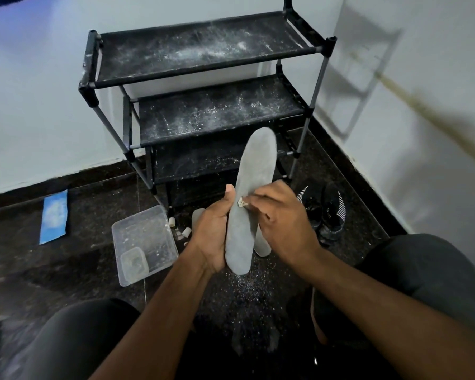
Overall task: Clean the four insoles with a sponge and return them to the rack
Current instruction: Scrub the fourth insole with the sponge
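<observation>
A long grey insole (pixel 251 185) stands nearly upright in front of me, toe end up. My left hand (pixel 213 231) grips its lower half from the left, thumb on its face. My right hand (pixel 280 215) pinches a small pale piece of sponge (pixel 242 203) against the middle of the insole. Behind the held one, other grey insoles lie on the floor; an end of one (pixel 263 246) shows under my right hand and another (pixel 196 218) left of my left hand. The black shoe rack (pixel 203 75) stands behind, its shelves dusted with white specks.
A clear plastic tub (pixel 143 242) with a smaller container inside sits on the dark floor at the left. Small pale sponge bits (pixel 180 229) lie beside it. Black shoes (pixel 327 212) stand right of the rack. A blue cloth (pixel 54 216) lies far left. My knees frame the bottom.
</observation>
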